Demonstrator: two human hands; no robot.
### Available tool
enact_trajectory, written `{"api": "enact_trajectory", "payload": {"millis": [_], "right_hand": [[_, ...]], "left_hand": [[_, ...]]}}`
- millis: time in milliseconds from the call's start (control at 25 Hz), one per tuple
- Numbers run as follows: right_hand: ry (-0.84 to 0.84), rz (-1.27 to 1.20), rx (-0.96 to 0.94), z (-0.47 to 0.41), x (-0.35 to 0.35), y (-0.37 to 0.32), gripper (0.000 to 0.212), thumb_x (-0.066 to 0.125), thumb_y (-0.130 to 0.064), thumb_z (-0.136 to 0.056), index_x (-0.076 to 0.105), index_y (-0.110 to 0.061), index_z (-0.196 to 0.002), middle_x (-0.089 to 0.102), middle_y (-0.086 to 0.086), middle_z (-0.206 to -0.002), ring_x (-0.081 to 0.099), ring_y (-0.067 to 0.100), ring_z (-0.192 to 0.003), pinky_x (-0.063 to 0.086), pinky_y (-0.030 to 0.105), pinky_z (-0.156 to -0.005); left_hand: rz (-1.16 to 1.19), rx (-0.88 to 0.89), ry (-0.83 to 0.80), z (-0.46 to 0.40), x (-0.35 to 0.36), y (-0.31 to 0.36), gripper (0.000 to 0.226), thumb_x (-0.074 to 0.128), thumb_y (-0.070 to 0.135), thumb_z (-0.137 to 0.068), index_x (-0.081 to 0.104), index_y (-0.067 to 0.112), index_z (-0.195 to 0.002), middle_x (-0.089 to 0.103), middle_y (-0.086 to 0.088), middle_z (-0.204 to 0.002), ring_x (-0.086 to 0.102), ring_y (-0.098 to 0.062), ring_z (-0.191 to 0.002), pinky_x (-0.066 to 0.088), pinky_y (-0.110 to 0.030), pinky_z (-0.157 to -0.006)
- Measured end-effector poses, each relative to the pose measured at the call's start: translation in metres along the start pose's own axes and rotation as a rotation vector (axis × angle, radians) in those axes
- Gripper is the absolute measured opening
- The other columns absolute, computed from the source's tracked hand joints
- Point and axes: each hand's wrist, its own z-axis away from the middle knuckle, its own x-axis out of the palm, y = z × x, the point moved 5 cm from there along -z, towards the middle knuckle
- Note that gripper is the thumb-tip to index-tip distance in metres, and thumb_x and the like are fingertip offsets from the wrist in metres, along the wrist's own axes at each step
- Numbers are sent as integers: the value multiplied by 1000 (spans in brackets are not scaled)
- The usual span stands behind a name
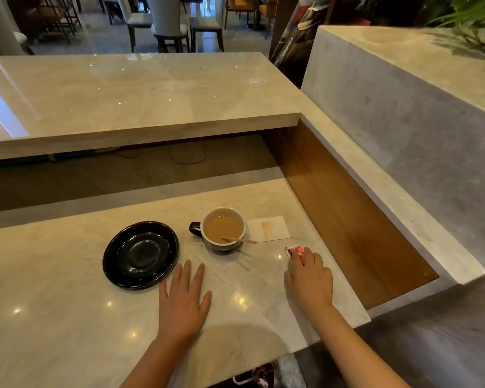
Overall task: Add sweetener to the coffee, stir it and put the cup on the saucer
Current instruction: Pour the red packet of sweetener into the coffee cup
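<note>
At the left of the frame's middle, the black saucer (140, 254) sits bare on the pale marble table (53, 317), its glossy rim catching the light. Just below and right of it, my left hand (184, 302) lies flat on the table, palm down, fingers spread and holding nothing; the fingertips point toward the gap between the saucer and the cup. The cup (223, 229) stands upright on the table just right of the saucer, apart from it, with its dark handle turned to the left. It holds light brown coffee, and a thin wooden stirrer (240, 240) leans in it, its free end jutting over the rim to the right. Touching or just behind the cup's right side lies a white napkin (269, 228) with a brownish stain near its middle. Further right and lower, my right hand (311, 277) reaches forward, fingers curled down onto a small red and white sweetener packet (293, 252) that lies on the table; I cannot tell whether they pinch it or only press on it.
</note>
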Motion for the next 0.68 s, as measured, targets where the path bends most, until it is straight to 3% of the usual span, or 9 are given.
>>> {"api": "enact_trajectory", "payload": {"millis": [160, 360, 520, 680], "right_hand": [[48, -37, 18, -2, -2, 5, 32, 79, -21, -65, 65, -7, -91, 69, 13, -85, 61, 29, -70, 47, 35, -52], [63, -246, 103, -1, 1, 16, 30, 67, -20, -81, 63, -8, -107, 68, 12, -103, 59, 26, -88, 52, 35, -68], [87, -352, 155, 2, 0, 17, 18, 63, -16, -83, 65, -7, -98, 70, 9, -92, 59, 22, -80, 46, 28, -61], [174, -529, 306, 8, -1, 27, 8, 59, -13, -86, 65, -9, -89, 67, 5, -76, 56, 15, -61, 39, 19, -50]], "left_hand": [[-8, -45, 49, 5, -1, -4, 61, 23, 53, -89, 26, 24, -143, 20, -5, -151, 7, -18, -137, 7, -49, -107], [3, -92, 11, 2, -5, -3, 66, 14, 58, -85, 18, 30, -145, 7, 1, -153, -6, -12, -136, 0, -47, -109], [-1, -103, 7, 1, -4, -3, 66, 16, 58, -84, 19, 30, -144, 9, 1, -153, -5, -12, -136, 1, -48, -109], [-6, -95, 20, 1, -4, -2, 64, 24, 55, -85, 28, 28, -142, 19, -1, -151, 4, -14, -137, 5, -48, -108]]}}
